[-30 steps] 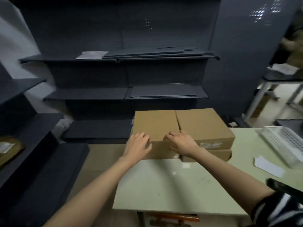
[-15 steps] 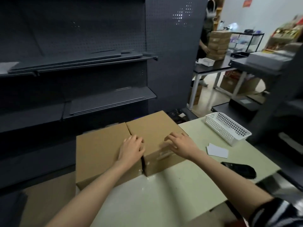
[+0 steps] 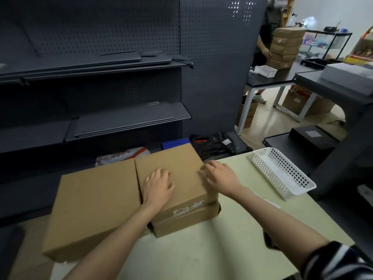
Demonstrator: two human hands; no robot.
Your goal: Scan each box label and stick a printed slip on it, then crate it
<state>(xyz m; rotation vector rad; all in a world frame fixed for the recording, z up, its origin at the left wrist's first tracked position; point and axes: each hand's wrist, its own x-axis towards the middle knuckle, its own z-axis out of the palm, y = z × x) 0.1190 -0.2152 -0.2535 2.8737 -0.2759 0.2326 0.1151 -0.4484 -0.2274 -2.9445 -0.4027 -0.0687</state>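
1. Two hands are on the boxes. The left hand [image 3: 159, 185] lies flat on the lid of the top box [image 3: 173, 174], fingers spread and loose, holding nothing.
2. The right hand [image 3: 221, 175] is at the right edge of that same lid. Its fingers bend a little over the edge and touch it. I cannot tell if they really grab it.
3. Three brown boxes are on the table [image 3: 201, 249] near the person. The top box sits on a lower box [image 3: 187, 221]. A big box [image 3: 92, 207] lies just beside them on the left, touching them, and part of it hangs past the table's left edge.
4. The top box has one white label [image 3: 188, 207] on its front side. The writing is too blurry to read.
5. One white basket [image 3: 282, 172] with small holes stands on the right side of the table, apart from the boxes.
6. A bit of white paper [image 3: 268, 201] shows past the right arm, between the boxes and the basket.
7. Far back, one more person [image 3: 264, 47] stands at a black table with a stack of about five brown boxes [image 3: 286, 47]. Their marks are too small to read.
8. Dark shelves [image 3: 90, 63] fill the wall behind.
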